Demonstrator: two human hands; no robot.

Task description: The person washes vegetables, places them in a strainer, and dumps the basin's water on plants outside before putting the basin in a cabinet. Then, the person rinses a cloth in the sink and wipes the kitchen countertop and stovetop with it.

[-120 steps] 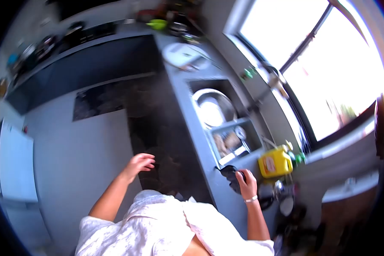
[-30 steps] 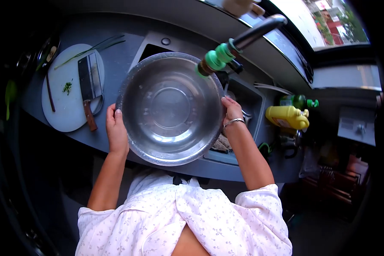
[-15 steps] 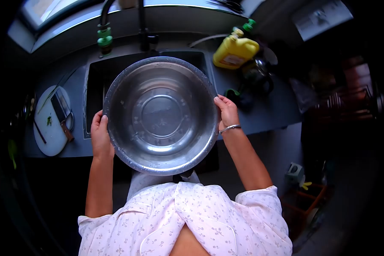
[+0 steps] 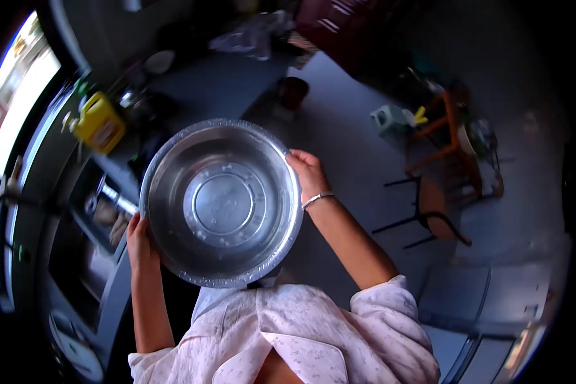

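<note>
A wide stainless steel basin [image 4: 220,201] is held out in front of my body, its inside facing up at me. Water drops cling to its rim and inner wall, and I see nothing lying in it. My left hand [image 4: 141,246] grips the rim at the lower left. On the upper right side, my right hand [image 4: 308,171] has its thumb over the rim; the other fingers are partly hidden behind the basin. A bracelet [image 4: 317,199] circles my right wrist.
Left of me runs a counter with a sink [image 4: 86,249], a yellow jug [image 4: 99,125] and a white cutting board [image 4: 77,349]. A wooden chair [image 4: 432,205] stands on the floor to the right, near a pale green container [image 4: 390,120]. A dark red cabinet [image 4: 345,29] is at the back.
My view has turned to the right, away from the sink, with the basin still in both hands. Sink and yellow jug now appear at the left; the floor and chair have come into view.
</note>
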